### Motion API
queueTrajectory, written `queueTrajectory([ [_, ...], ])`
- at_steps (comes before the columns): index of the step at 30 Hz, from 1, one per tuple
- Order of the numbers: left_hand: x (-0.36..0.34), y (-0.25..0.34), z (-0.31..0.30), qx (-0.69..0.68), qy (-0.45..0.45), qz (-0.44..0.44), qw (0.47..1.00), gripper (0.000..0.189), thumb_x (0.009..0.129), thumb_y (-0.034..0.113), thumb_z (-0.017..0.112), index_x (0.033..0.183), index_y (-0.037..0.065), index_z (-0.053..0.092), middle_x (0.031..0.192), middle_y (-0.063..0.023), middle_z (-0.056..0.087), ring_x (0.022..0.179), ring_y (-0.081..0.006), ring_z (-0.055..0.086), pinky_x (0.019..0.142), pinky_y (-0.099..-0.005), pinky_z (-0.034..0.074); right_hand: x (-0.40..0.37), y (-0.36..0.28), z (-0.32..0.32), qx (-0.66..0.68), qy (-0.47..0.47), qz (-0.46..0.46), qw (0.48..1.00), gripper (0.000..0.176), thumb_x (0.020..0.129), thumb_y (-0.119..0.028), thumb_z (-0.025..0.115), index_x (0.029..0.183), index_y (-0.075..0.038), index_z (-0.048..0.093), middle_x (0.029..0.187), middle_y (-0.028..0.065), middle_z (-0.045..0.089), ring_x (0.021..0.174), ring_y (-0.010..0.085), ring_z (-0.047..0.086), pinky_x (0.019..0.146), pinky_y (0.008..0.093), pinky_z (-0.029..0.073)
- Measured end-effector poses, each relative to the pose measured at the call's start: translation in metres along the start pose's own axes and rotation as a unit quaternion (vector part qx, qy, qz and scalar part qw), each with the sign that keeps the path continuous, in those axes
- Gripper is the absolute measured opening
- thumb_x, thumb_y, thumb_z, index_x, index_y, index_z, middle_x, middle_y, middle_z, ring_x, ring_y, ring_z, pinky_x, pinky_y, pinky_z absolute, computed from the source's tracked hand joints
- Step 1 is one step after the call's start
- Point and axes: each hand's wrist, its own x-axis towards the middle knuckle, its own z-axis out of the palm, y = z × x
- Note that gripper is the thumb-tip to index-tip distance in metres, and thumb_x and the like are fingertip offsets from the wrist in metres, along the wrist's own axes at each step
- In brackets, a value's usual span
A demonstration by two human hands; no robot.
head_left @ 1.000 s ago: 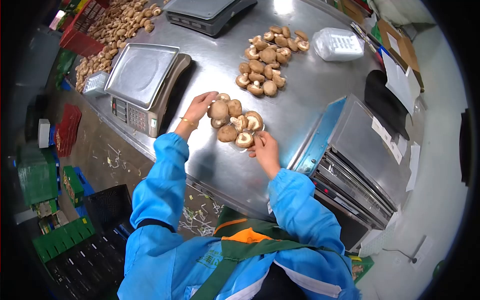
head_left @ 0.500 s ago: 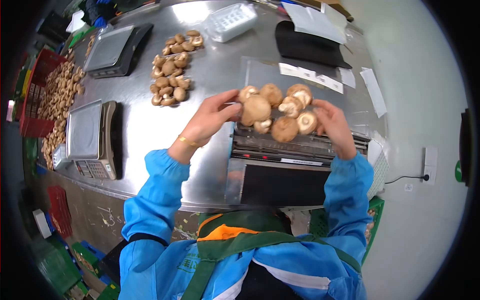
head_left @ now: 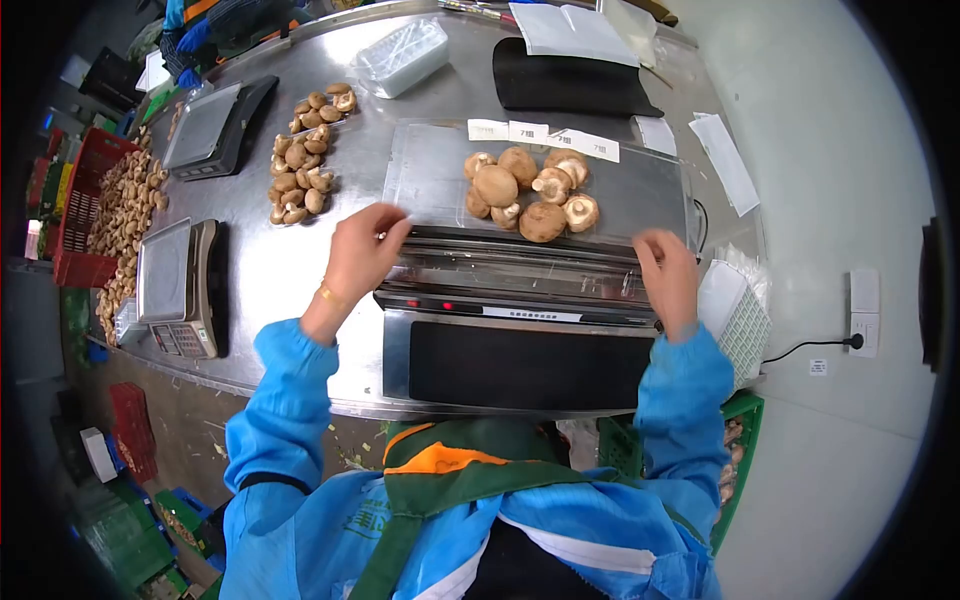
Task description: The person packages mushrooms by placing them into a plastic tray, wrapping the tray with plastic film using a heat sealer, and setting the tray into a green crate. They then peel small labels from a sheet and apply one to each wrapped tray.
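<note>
Several brown mushrooms [head_left: 497, 186] rest in what looks like a clear tray on the flat rear part of a wrapping machine [head_left: 530, 357]. My left hand [head_left: 362, 258] is at the machine's left end, thumb and fingers curled together and slightly blurred. At the right end, my right hand [head_left: 668, 280] has its thumb and forefinger drawn together. Neither hand touches the mushrooms. Anything thin or clear between the fingertips is too faint to make out. Shiny clear film lies along the machine's black bars, between my hands.
More mushroom trays [head_left: 297, 175] stand to the left, near two scales [head_left: 182, 280]. Loose mushrooms [head_left: 125, 215] spill from a red crate [head_left: 82, 190]. Clear empty trays [head_left: 403, 58], white labels [head_left: 545, 137] and a black sheet [head_left: 570, 84] lie behind. A co-worker's gloved hand [head_left: 193, 38] shows at the top left.
My hands have let go of the mushroom tray, which now rests on the machine. Both have moved down towards the machine's ends, and the view has shifted.
</note>
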Motion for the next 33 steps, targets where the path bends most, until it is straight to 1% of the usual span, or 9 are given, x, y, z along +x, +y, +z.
queueTrajectory([
  [7,-0.029,-0.001,0.032,0.118,-0.016,-0.058,0.991,0.017,0.080,0.012,0.065,0.090,-0.001,0.062,0.074,-0.0104,0.067,0.067,-0.0153,0.064,0.062,-0.0252,0.049,-0.040,0.004,0.023,-0.067,-0.007,0.031,0.997,0.019,0.076,-0.022,0.071,0.079,-0.006,0.061,0.071,0.0076,0.064,0.068,0.0223,0.057,0.066,0.0343,0.040],
  [17,-0.082,0.010,-0.010,-0.468,-0.164,-0.352,0.794,0.052,0.082,0.008,0.065,0.130,0.001,0.046,0.075,0.0006,0.060,0.066,-0.0072,0.050,0.066,-0.0239,0.043,-0.059,-0.019,-0.027,0.571,-0.177,0.256,0.760,0.009,0.083,-0.001,0.050,0.089,0.002,0.056,0.061,-0.0038,0.045,0.057,0.0057,0.039,0.057,0.0205,0.031],
  [19,-0.077,0.017,-0.019,-0.622,-0.279,-0.303,0.667,0.034,0.084,0.009,0.062,0.117,0.002,0.057,0.074,0.0004,0.056,0.062,-0.0085,0.044,0.066,-0.0273,0.042,-0.046,-0.034,-0.042,0.627,-0.178,0.244,0.718,0.010,0.083,0.000,0.047,0.088,0.003,0.055,0.060,-0.0041,0.042,0.056,0.0058,0.037,0.057,0.0206,0.030],
  [23,-0.023,0.062,-0.049,-0.677,-0.269,-0.046,0.684,0.022,0.089,0.024,0.058,0.080,0.005,0.063,0.070,-0.0041,0.048,0.058,-0.0131,0.039,0.056,-0.0279,0.033,0.007,-0.065,-0.065,0.737,-0.139,-0.055,0.659,0.013,0.086,-0.001,0.043,0.091,0.005,0.054,0.063,0.0024,0.052,0.059,0.0095,0.049,0.065,0.0268,0.040],
  [25,0.018,0.066,-0.048,-0.748,-0.237,0.021,0.620,0.037,0.096,0.027,0.044,0.064,0.010,0.043,0.063,-0.0015,0.038,0.052,-0.0096,0.036,0.050,-0.0290,0.034,0.035,-0.077,-0.038,0.585,0.173,-0.060,0.790,0.022,0.092,-0.005,0.039,0.104,0.004,0.055,0.080,0.0135,0.063,0.077,0.0206,0.062,0.080,0.0349,0.046],
  [26,0.048,0.076,-0.035,-0.791,-0.200,0.029,0.578,0.031,0.098,0.024,0.039,0.078,0.005,0.054,0.066,-0.0016,0.045,0.052,-0.0099,0.041,0.053,-0.0305,0.041,0.063,-0.086,-0.033,0.598,0.103,-0.068,0.792,0.025,0.094,-0.008,0.039,0.111,0.003,0.054,0.091,0.0162,0.064,0.087,0.0234,0.062,0.085,0.0350,0.046],
  [29,0.128,0.047,0.031,-0.324,0.051,0.080,0.941,0.030,0.095,0.023,0.045,0.102,0.000,0.062,0.086,-0.0116,0.065,0.072,-0.0214,0.061,0.070,-0.0365,0.048,0.134,-0.055,0.009,0.288,0.006,-0.115,0.951,0.033,0.095,-0.017,0.043,0.123,-0.002,0.051,0.110,0.0155,0.063,0.102,0.0245,0.060,0.089,0.0314,0.046],
  [31,0.140,0.022,0.062,0.061,-0.061,0.056,0.995,0.035,0.095,0.024,0.042,0.091,-0.003,0.064,0.091,-0.0177,0.065,0.088,-0.0302,0.062,0.075,-0.0350,0.046,0.135,0.000,0.073,0.216,-0.086,-0.061,0.971,0.036,0.093,-0.021,0.049,0.122,0.001,0.051,0.110,0.0093,0.064,0.098,0.0174,0.061,0.087,0.0310,0.046],
  [33,0.129,0.017,0.074,-0.003,-0.044,0.129,0.991,0.031,0.094,0.024,0.045,0.094,-0.002,0.062,0.085,-0.0158,0.064,0.078,-0.0291,0.061,0.073,-0.0348,0.046,0.109,-0.028,0.055,0.068,-0.138,-0.039,0.987,0.035,0.092,-0.020,0.053,0.120,0.001,0.052,0.103,0.0113,0.065,0.093,0.0165,0.061,0.082,0.0312,0.048],
])
